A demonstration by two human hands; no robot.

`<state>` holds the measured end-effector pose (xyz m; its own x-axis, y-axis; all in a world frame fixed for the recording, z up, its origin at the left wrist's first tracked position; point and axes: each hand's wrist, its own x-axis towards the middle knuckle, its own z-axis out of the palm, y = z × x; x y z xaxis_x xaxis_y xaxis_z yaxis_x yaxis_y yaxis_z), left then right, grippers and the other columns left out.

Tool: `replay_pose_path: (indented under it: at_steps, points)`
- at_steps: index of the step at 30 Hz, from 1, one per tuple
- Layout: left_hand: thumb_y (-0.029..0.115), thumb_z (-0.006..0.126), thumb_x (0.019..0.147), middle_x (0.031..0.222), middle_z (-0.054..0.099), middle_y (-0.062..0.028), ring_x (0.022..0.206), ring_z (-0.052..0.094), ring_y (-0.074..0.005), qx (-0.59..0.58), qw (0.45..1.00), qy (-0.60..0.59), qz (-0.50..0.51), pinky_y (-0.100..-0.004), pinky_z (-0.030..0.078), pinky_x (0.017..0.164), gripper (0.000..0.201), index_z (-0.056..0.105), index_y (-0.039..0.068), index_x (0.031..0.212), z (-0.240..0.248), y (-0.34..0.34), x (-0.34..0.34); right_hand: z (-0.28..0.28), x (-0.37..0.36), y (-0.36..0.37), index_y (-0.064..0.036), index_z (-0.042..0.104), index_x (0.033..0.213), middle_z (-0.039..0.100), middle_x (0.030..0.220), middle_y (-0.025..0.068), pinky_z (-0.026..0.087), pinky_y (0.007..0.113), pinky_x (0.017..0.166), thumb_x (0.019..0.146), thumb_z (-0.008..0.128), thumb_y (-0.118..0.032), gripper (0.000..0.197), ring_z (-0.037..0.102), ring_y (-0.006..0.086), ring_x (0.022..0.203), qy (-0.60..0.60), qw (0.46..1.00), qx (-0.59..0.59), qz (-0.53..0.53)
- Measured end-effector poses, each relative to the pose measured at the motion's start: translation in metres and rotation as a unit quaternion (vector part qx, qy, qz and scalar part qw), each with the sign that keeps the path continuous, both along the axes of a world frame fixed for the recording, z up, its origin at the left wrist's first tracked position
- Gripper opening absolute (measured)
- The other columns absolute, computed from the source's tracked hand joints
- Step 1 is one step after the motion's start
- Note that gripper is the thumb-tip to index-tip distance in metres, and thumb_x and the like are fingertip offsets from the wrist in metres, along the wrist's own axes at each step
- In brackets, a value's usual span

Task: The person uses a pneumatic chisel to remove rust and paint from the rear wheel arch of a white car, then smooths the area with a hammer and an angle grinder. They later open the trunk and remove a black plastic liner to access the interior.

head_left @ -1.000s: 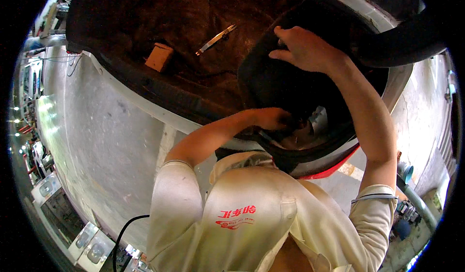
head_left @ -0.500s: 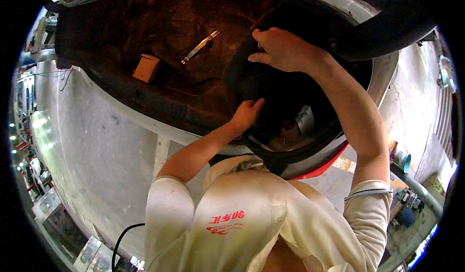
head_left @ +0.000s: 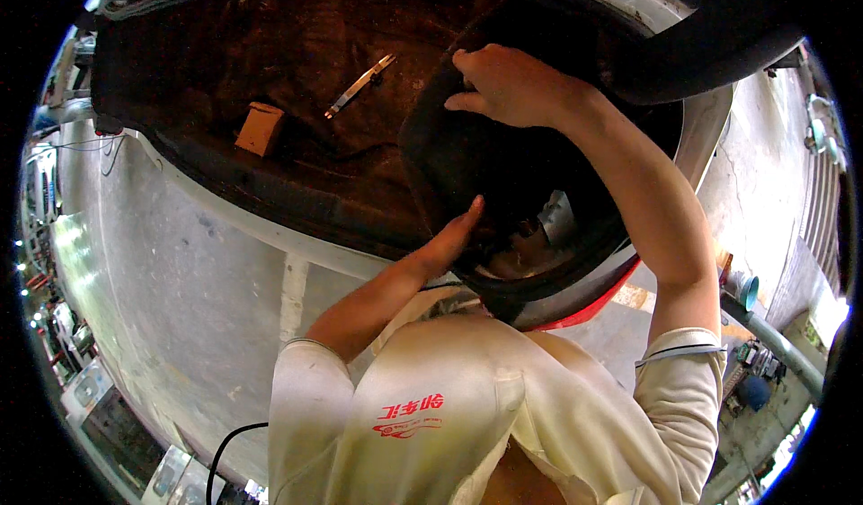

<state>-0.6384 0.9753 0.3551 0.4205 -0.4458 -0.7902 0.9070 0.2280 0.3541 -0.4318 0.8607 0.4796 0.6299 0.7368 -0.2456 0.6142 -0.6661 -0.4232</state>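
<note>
I lean over a car's open trunk. My right hand [head_left: 512,87] grips the black trunk side lining [head_left: 440,136] near its upper edge, fingers curled and thumb on its face. Lower down, my left hand [head_left: 454,240] lies against the near part of that lining, thumb stretched upward; its other fingers are mostly hidden. Between the lining and the rear corner, a hollow shows a grey metal piece [head_left: 558,220] and bare inner surfaces.
On the brown trunk floor [head_left: 315,64] lie a small cardboard box [head_left: 260,129] and a slim metallic tool [head_left: 360,86]. A thick black curved part [head_left: 719,64] hangs at upper right. A red tail light [head_left: 593,309] edges the near right corner. Grey concrete floor [head_left: 198,262] lies left.
My left hand has shifted slightly down, its thumb now stretched up instead of bent toward the lining. The right hand keeps its hold. The whole view has shifted slightly.
</note>
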Motion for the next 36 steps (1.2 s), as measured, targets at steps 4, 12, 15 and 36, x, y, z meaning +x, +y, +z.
replay_pose_path:
  at_steps: [4,12,15,36]
  points:
    - [0.059,0.043,0.091,0.107,0.061,-0.0138,0.1,0.055,-0.0239,0.167,0.983,-0.066,0.032,-0.0334,0.039,0.091,0.067,0.056,-0.002,0.115,-0.043,0.007,-0.015,0.001,0.0,0.001,0.0064,0.053,0.094,0.062,0.077,0.0233,0.05,0.044,0.07,0.084,0.065,-0.03,0.04,0.063,0.0377,0.08,0.006,1.0,0.006,-0.013]
    - [0.061,0.042,0.09,0.096,0.061,-0.015,0.095,0.055,-0.0241,0.239,0.962,-0.101,0.085,-0.0349,0.04,0.087,0.067,0.057,-0.002,0.106,-0.051,0.001,-0.016,0.006,0.0,0.001,0.0063,0.054,0.092,0.062,0.077,0.0234,0.05,0.044,0.072,0.085,0.065,-0.03,0.039,0.063,0.0383,0.081,-0.002,1.0,0.008,-0.006]
    - [0.06,0.043,0.091,0.094,0.061,-0.0155,0.094,0.055,-0.0248,0.247,0.963,-0.11,-0.014,-0.0353,0.041,0.087,0.065,0.057,-0.001,0.105,-0.037,-0.005,-0.012,0.008,0.0,0.002,0.0065,0.054,0.092,0.062,0.078,0.0237,0.05,0.044,0.073,0.085,0.065,-0.029,0.038,0.063,0.0384,0.083,0.017,1.0,-0.009,-0.008]
    - [0.046,0.054,0.091,0.106,0.062,-0.0129,0.097,0.057,-0.0187,0.153,0.967,-0.143,-0.148,-0.0324,0.046,0.084,0.055,0.055,-0.002,0.117,-0.016,-0.009,-0.005,0.006,0.0,0.001,0.0061,0.055,0.092,0.062,0.082,0.0241,0.05,0.045,0.073,0.085,0.064,-0.03,0.038,0.062,0.0389,0.084,0.013,1.0,-0.003,-0.003]
